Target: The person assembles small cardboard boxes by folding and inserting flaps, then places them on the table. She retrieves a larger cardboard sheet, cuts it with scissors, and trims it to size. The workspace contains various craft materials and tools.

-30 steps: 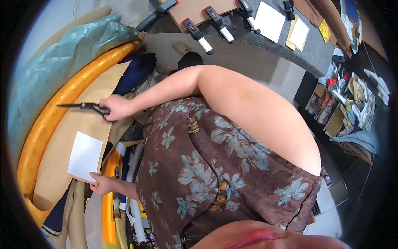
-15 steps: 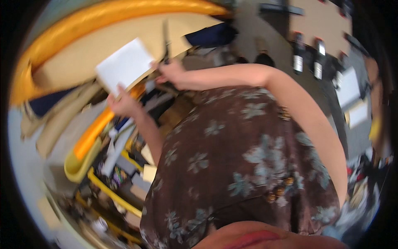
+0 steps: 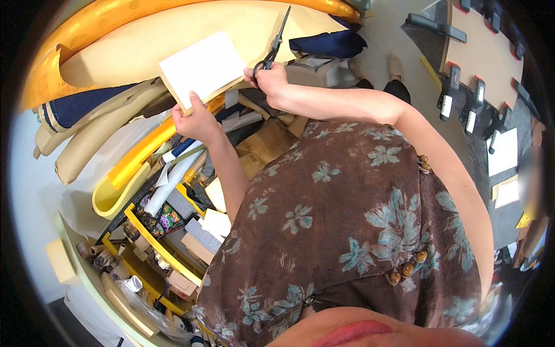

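Observation:
My left hand (image 3: 199, 120) grips the near corner of a white sheet (image 3: 202, 66), thumb on top, with a tan layer showing along its lower edge. Closed around the handles of a pair of black scissors (image 3: 279, 41) is my right hand (image 3: 270, 81), just right of the sheet. The blades point up and away, leaning right, and do not touch the sheet. Behind both hands lies a large cream sheet of material (image 3: 139, 40), bordered by a shiny orange-gold roll (image 3: 115, 22).
Beige rolls (image 3: 110, 132) and dark blue material lie at left. Below them are a yellow trough-like container (image 3: 118, 194) and yellow-edged shelves (image 3: 162, 246) packed with materials. At right, several black clamps (image 3: 451, 92) grip a brown board (image 3: 485, 52). A person's feet (image 3: 395, 66) show beyond my right arm.
The view has shifted and sharpened. The sheet and both hands now appear farther right and slightly higher, and the scissors lean more to the right. Both grips stay the same.

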Available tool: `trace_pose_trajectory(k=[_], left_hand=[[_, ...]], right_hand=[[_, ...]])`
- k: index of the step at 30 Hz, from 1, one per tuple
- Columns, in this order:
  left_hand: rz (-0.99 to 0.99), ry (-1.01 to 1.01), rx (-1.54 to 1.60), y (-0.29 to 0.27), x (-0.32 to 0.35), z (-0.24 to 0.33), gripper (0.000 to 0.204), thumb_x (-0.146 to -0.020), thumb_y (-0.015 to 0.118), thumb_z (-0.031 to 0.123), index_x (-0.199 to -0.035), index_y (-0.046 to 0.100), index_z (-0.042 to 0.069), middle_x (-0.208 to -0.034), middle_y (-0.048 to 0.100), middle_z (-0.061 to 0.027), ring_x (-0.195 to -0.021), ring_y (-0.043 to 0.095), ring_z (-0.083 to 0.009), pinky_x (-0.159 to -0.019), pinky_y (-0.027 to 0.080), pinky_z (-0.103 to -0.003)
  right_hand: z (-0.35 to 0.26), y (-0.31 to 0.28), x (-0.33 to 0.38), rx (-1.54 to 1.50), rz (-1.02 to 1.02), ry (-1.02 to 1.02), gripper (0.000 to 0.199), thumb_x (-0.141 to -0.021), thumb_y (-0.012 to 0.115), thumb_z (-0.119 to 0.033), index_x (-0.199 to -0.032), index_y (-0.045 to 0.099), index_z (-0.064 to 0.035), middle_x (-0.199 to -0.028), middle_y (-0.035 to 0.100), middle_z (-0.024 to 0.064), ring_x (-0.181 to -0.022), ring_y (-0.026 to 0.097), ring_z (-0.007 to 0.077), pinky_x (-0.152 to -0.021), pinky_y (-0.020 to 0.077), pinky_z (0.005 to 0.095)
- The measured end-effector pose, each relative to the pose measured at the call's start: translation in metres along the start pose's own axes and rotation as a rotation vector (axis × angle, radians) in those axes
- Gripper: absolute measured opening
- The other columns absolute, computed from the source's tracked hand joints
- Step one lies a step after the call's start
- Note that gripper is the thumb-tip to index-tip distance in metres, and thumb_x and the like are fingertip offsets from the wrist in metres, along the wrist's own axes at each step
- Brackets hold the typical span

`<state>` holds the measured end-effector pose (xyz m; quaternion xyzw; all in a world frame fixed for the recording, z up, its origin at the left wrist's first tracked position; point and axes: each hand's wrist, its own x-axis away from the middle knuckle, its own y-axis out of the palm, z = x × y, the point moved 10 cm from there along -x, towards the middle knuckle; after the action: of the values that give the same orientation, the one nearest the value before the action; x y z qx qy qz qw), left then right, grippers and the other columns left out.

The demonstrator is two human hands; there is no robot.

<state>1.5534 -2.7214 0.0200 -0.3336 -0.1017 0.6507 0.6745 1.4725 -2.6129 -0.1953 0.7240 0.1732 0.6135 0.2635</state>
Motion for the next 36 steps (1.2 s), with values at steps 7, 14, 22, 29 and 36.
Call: trace_pose_trajectory(k=[7,14,22,29,36], left_hand=[[-0.03,0.007,0.005,0.004,-0.004,-0.008,0.013,-0.083,0.067,0.001,-0.089,0.055,-0.001,-0.087,0.065,-0.0116,-0.071,0.065,-0.015,-0.058,0.055,-0.024],[-0.019,-0.08,0.017,-0.003,0.005,-0.009,0.013,-0.084,0.068,0.001,-0.086,0.056,-0.001,-0.083,0.065,-0.0082,-0.071,0.059,-0.0113,-0.062,0.049,-0.025],[-0.055,-0.185,0.173,0.0,0.001,-0.008,0.014,-0.086,0.067,0.004,-0.089,0.055,-0.002,-0.084,0.063,-0.0054,-0.07,0.057,-0.0088,-0.062,0.047,-0.022],[0.053,0.478,-0.201,-0.005,-0.042,0.13,0.078,-0.078,0.074,0.011,-0.134,0.022,-0.004,-0.134,0.03,-0.025,-0.128,0.036,-0.0336,-0.097,0.042,-0.046],[0.296,0.581,0.203,-0.036,-0.123,0.175,0.064,-0.085,0.065,0.003,-0.133,0.024,0.0,-0.11,0.05,-0.0182,-0.094,0.056,-0.0257,-0.084,0.051,-0.035]], right_hand=[[-0.039,-0.033,0.002,0.609,0.107,-0.293,0.037,-0.077,0.078,-0.023,-0.088,0.05,-0.0019,-0.073,0.06,0.0051,-0.063,0.057,0.0161,-0.063,0.049,0.0326],[-0.126,0.05,-0.009,0.845,-0.15,-0.849,0.045,-0.08,0.076,-0.027,-0.096,0.042,-0.0031,-0.082,0.062,0.012,-0.077,0.063,0.0264,-0.074,0.0505,0.0392],[-0.119,0.104,-0.042,1.003,-0.304,-0.785,0.049,-0.069,0.084,-0.029,-0.086,0.046,-0.0031,-0.072,0.055,0.0095,-0.068,0.057,0.0221,-0.065,0.0488,0.0354],[-0.104,0.091,-0.05,0.849,-0.353,-0.717,0.042,-0.073,0.08,-0.02,-0.092,0.048,-0.0003,-0.079,0.058,0.0113,-0.073,0.058,0.0219,-0.068,0.0491,0.0333],[-0.094,0.079,-0.042,0.767,-0.384,-0.632,0.032,-0.077,0.076,-0.011,-0.089,0.048,-0.0025,-0.073,0.056,0.0027,-0.066,0.054,0.013,-0.059,0.0468,0.0281]])
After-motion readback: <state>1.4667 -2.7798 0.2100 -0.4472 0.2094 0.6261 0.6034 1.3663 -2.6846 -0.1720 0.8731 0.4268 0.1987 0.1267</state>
